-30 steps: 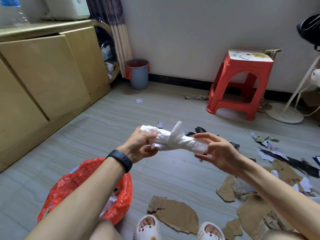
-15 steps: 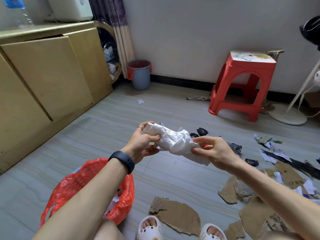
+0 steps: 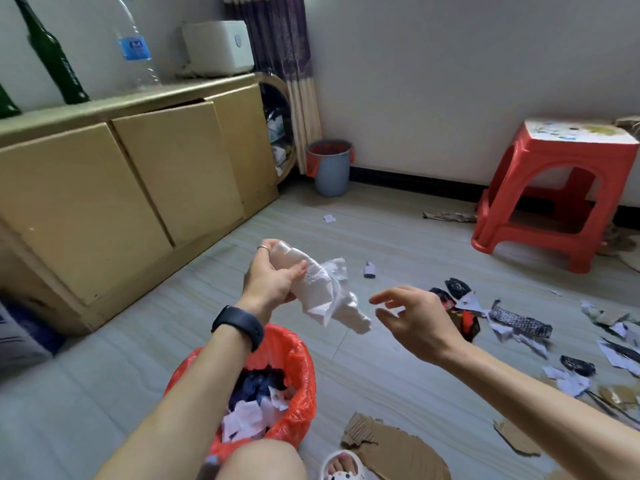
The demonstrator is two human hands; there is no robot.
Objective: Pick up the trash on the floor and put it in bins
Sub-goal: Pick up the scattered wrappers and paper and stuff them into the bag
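Red-bagged bin (image 3: 301, 358): low centre of frame, right by your knee, part full of scraps (image 3: 242, 417). Just above it, your left hand (image 3: 273, 282) has its fingers curled round the upper end of the white paper wad (image 3: 322, 296). The wad's long axis slants down toward the right of frame. Your right hand (image 3: 419, 320), fingers spread, holds nothing and sits just beside the wad's lower tip. Left hand is nearer the bin, so the drop looks to be down and toward you. Grey bin (image 3: 329, 174): well apart, upper centre.

The person is wearing a black band (image 3: 239, 327) on the left wrist, a thin ring (image 3: 263, 248) on the left hand (image 3: 273, 282), and a white sandal (image 3: 341, 467); arms bare.
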